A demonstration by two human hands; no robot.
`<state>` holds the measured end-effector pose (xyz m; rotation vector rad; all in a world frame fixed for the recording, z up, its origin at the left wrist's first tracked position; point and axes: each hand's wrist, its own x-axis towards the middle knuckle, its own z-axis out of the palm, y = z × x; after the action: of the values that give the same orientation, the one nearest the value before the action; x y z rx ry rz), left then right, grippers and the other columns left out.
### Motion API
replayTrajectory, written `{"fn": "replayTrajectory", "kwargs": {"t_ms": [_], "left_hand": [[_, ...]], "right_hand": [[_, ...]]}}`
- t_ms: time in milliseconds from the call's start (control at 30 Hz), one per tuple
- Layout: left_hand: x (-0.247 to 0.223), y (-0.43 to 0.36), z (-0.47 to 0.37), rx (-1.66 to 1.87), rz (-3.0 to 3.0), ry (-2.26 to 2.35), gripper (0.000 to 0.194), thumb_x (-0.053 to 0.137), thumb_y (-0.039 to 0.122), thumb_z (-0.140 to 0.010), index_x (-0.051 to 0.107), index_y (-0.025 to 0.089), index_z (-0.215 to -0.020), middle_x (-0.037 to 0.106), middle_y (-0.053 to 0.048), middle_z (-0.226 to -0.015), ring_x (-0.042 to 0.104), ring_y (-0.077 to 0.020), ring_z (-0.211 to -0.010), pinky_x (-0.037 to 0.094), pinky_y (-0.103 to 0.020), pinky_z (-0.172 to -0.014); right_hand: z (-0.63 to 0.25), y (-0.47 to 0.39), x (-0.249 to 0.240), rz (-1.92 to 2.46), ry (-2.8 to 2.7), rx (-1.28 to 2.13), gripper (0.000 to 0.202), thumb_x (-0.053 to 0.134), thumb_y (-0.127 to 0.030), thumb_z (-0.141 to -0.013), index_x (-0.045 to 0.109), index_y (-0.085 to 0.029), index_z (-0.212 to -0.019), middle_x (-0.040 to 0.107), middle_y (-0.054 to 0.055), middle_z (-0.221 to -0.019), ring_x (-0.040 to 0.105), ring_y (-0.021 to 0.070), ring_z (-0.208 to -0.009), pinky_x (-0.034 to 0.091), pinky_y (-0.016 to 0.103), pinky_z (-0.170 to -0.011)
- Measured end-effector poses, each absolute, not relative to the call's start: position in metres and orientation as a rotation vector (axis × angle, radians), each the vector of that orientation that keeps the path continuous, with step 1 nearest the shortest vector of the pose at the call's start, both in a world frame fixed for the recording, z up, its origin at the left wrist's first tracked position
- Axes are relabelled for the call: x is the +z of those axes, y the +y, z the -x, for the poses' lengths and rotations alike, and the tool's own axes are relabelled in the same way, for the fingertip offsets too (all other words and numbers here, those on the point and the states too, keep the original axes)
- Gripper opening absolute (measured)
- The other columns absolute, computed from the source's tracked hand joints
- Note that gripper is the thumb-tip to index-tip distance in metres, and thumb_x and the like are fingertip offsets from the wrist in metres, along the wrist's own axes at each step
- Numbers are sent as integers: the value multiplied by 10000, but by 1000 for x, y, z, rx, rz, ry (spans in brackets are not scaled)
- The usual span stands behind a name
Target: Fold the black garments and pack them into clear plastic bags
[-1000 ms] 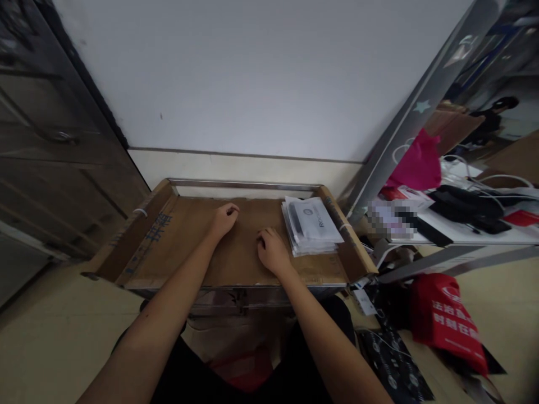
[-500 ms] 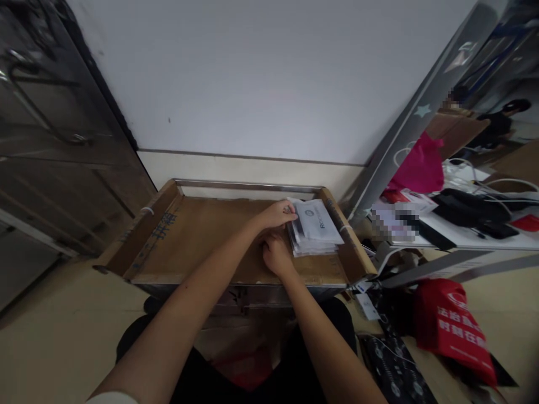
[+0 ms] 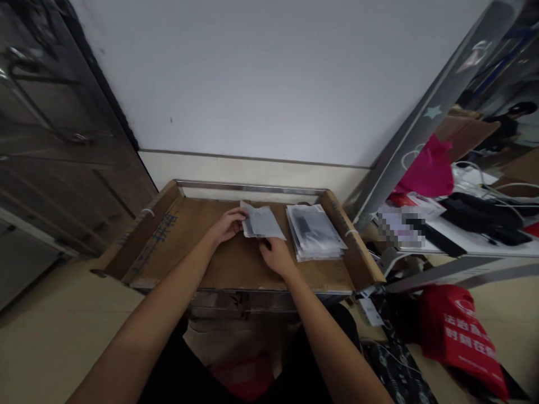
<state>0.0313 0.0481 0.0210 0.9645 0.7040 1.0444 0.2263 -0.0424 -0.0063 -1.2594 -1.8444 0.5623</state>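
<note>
A translucent white packet (image 3: 264, 221) is held above the middle of a cardboard-lined tray (image 3: 168, 264). My left hand (image 3: 229, 225) pinches its left edge between thumb and fingers. At the packet's lower right edge, my right hand (image 3: 277, 255) has its fingers closed on it, partly hidden beneath. To the right lies a stack of similar packets (image 3: 318, 230), with a dark item showing through the top one. Neither hand touches the stack.
A metal door (image 3: 46, 134) stands at the left, and a white wall behind the tray. On the right, a white desk (image 3: 475, 241) holds cables, a pink bag (image 3: 429, 168) and black items. A red bag (image 3: 463, 336) lies on the floor. A person sits far back right.
The top packet has left the stack and moved left in my hands. My left hand has moved left with it, while my right hand stays near the same place, now at the packet's edge.
</note>
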Motion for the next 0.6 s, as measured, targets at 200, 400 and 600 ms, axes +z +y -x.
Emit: {"fn": "replayTrajectory", "kwargs": {"t_ms": [200,400,600], "left_hand": [[11,48,-8,1285,-944,789,194,797,199,-599,695,154,-757,659,-2,-685,634,-145,-619,568,-305,-609],[9,38,-16,1356,-961,823,278,806,280,-643,687,141,-852,646,-2,-625,657,-162,-586,591,-333,-617],[10,25,-38,1178,-1067,845,415,830,362,-672,625,142,-958,728,-60,-770,700,-182,-580,575,-297,-537]], "right_hand": [[-208,-12,7,1046,-1553,1006,262,547,-377,-842,729,-193,-800,757,55,-892,652,237,-934,467,360,-925],[-192,23,5,1049,-1194,1228,272,658,-477,-735,613,-212,-700,628,-20,-597,591,176,-590,482,300,-593],[-203,39,4,892,-941,1414,339,778,-402,-621,554,-221,-798,578,-77,-607,491,96,-455,420,228,-419]]}}
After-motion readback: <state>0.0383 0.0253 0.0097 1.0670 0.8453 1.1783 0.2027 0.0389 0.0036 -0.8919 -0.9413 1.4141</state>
